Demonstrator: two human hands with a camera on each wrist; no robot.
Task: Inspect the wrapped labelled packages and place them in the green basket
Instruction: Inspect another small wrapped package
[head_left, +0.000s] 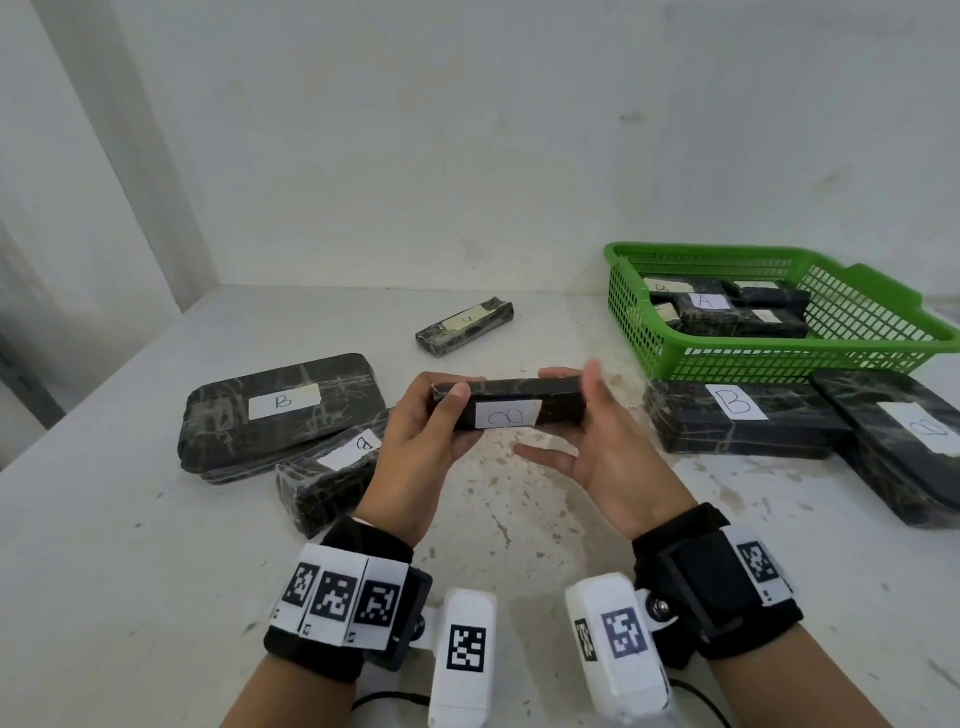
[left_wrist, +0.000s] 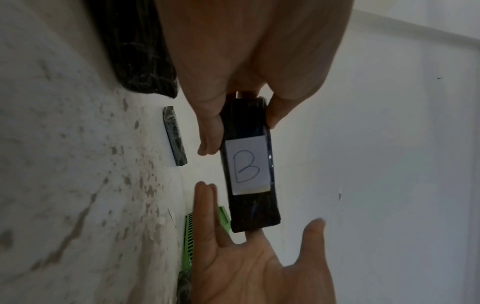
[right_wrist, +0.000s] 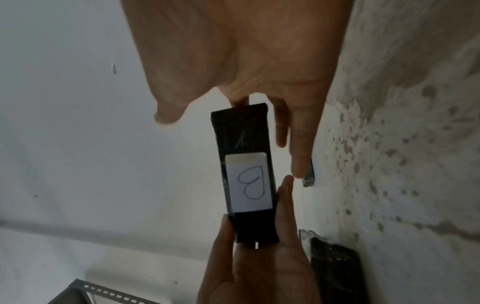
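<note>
One wrapped package (head_left: 511, 404) labelled B is held above the tabletop (head_left: 130, 545). Left grip (head_left: 423, 441) is clamped on its left end, thumb on top. Right grip (head_left: 597, 447) is spread apart, fingers straight, supporting the right end. Green basket (head_left: 779, 358), holding several packages, stands beyond the right grip.
</note>
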